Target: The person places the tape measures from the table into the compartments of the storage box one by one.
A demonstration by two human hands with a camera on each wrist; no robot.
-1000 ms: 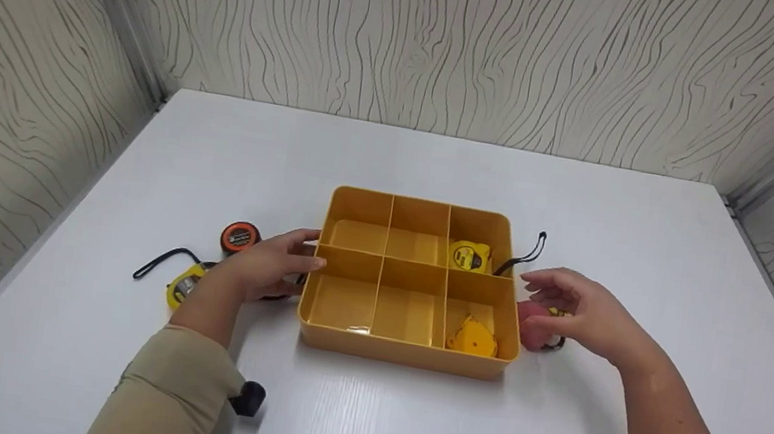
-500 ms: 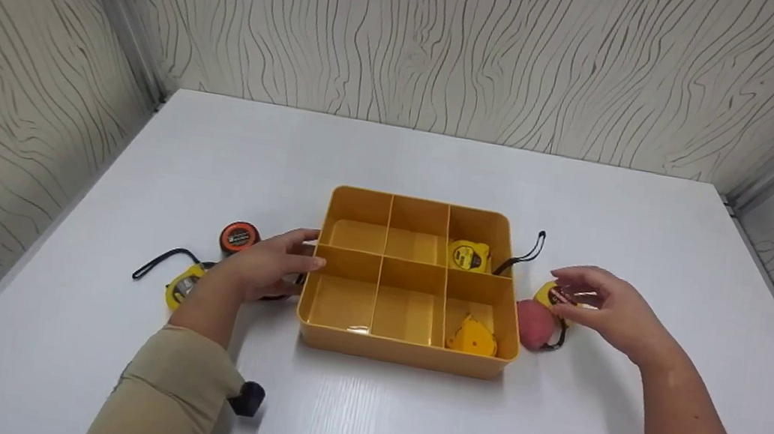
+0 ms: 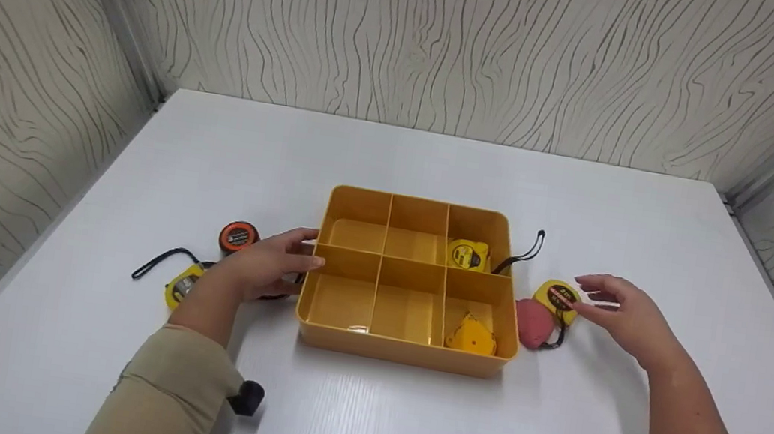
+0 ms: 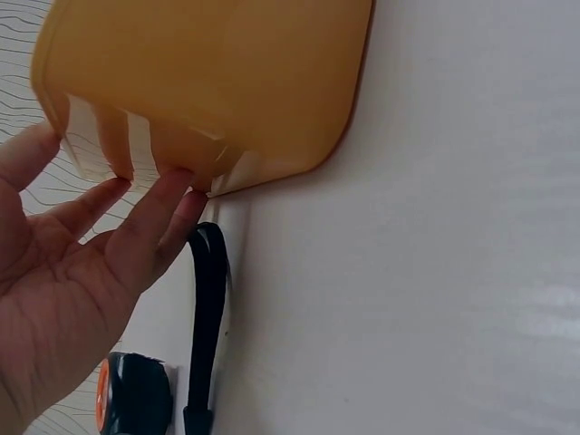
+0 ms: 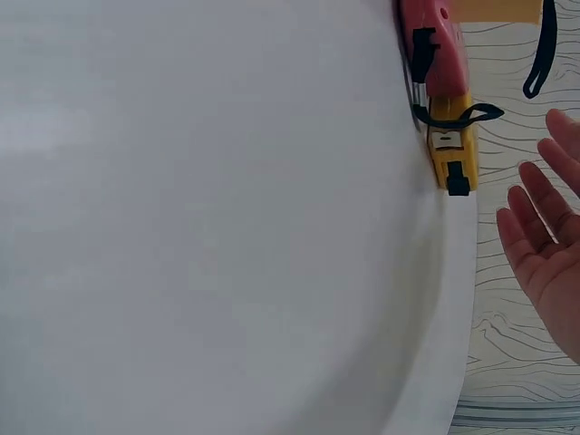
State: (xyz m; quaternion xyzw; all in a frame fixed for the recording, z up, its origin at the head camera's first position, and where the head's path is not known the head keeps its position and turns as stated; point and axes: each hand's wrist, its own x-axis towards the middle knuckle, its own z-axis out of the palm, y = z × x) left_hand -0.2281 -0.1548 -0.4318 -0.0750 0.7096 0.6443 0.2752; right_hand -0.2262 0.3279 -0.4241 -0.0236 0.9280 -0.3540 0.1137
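Note:
A yellow-orange organizer box [image 3: 402,352] with several compartments sits mid-table in the head view. My left hand [image 3: 267,264] touches its left wall, thumb over the rim; in the left wrist view the fingers [image 4: 149,217] lie fairly straight against the wall. A yellow tape measure [image 3: 469,255] lies in the back right compartment, its black strap over the rim. The front right compartment holds another yellow tape measure [image 3: 473,337]. Outside the right wall lie a red tape measure [image 3: 533,324] and a round-labelled yellow tape measure [image 3: 555,292]. My right hand [image 3: 634,320], holding nothing, is beside them, fingers extended.
An orange-and-black tape measure [image 3: 238,236] and a yellow tape measure [image 3: 183,285] with a black strap [image 3: 157,262] lie left of the box, near my left forearm. The white table [image 3: 358,425] meets patterned wall panels [image 3: 419,40] at the back.
My right hand has drawn back rightward from the red and yellow tape measures, which now show more fully. My left hand has stayed at the box's left wall.

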